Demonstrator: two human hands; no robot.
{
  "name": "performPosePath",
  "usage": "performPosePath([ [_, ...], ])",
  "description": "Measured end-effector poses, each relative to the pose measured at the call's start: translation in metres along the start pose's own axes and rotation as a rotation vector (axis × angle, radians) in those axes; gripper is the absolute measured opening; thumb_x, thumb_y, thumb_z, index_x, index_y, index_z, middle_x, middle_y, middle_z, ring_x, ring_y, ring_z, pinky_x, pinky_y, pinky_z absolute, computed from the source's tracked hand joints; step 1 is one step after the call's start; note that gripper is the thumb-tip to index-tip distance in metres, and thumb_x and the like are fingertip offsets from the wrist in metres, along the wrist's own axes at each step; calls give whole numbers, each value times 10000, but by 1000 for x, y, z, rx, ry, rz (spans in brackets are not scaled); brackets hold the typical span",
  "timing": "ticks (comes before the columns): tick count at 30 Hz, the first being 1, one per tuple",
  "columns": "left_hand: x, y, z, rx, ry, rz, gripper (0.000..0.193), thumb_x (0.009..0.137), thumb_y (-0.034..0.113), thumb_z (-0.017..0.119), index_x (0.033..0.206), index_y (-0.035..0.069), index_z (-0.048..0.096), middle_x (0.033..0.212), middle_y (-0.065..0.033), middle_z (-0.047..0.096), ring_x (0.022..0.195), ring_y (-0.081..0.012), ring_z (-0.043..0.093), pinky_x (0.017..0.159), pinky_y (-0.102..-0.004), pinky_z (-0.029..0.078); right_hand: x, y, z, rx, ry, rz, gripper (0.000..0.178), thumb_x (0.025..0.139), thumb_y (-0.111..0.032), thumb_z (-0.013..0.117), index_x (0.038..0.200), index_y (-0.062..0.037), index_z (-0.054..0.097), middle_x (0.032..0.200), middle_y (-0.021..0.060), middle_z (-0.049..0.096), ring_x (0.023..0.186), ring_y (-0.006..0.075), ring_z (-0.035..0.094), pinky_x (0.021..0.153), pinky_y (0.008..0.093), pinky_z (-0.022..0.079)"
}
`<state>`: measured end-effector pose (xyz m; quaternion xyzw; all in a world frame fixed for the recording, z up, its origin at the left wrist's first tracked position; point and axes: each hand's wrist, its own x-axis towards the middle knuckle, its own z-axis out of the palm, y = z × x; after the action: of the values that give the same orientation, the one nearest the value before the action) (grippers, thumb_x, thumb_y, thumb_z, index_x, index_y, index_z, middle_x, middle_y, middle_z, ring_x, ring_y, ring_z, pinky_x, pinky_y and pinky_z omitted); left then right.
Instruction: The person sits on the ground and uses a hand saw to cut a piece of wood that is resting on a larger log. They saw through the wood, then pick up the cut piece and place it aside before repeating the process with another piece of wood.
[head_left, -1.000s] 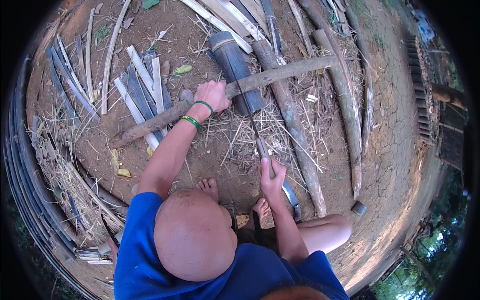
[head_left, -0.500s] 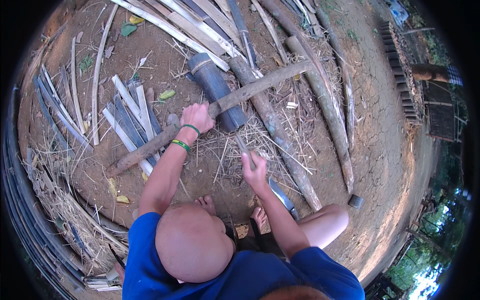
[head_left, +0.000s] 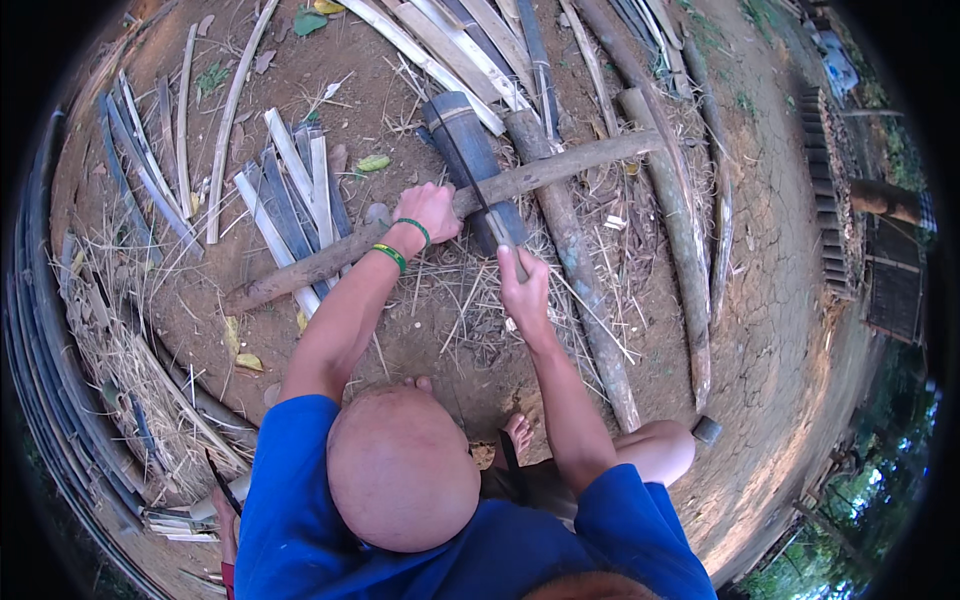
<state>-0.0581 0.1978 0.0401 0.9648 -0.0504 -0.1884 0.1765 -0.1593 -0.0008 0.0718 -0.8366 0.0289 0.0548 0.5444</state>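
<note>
My left hand (head_left: pixel 432 212) is wrapped round a long bare wooden pole (head_left: pixel 560 170), just beside a short dark bamboo section (head_left: pixel 462 135). The pole crosses over the bamboo. My right hand (head_left: pixel 523 280) grips the pale handle of a long knife (head_left: pixel 500 232). Seen nearly edge-on, its thin dark blade slants away over the bamboo and pole; whether the edge touches them I cannot tell. A green band and a yellow-green band circle my left wrist.
Split bamboo strips (head_left: pixel 290 190) lie left of the bamboo, with more (head_left: pixel 440 50) beyond. Round poles (head_left: pixel 580 270) stretch along the right, near a small dark block (head_left: pixel 707 431). Bundled long poles (head_left: pixel 45 330) line the far left. Another person's leg (head_left: pixel 228 530) shows lower left.
My right hand has turned the knife so its blade points away over the bamboo; a shiny blade earlier showed beside my right forearm. My left hand stays on the pole. The view has shifted.
</note>
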Motion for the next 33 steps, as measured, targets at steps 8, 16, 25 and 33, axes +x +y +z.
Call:
performPosePath([
  [8,-1,-2,-3,-3,-68,-31,486,700,275,688,1117,26,697,972,-269,722,947,-434,709,875,-488,578,-67,29,-31,-135,-23,-56,212,984,-146,601,880,11,698,597,109,587,474,190,562,488,365,397],
  [16,11,-17,-6,-54,-117,-26,484,695,304,721,1093,27,723,1045,-265,720,1032,-417,691,946,-474,552,-106,35,-56,-76,-2,-57,282,1012,-202,603,848,19,662,591,42,531,533,115,485,509,326,355],
  [25,22,-22,-15,-105,-218,-81,533,671,337,745,1105,29,726,1062,-251,724,1034,-414,694,949,-464,555,-60,14,-32,-72,-14,-15,250,995,-164,612,846,24,683,567,80,526,513,124,478,500,362,370],
  [33,19,-22,-20,-63,-185,-14,533,671,328,775,1101,22,709,1070,-260,717,1036,-414,693,920,-479,565,5,23,21,-97,92,-130,345,990,-180,628,711,14,567,554,142,489,468,203,445,503,389,348],
])
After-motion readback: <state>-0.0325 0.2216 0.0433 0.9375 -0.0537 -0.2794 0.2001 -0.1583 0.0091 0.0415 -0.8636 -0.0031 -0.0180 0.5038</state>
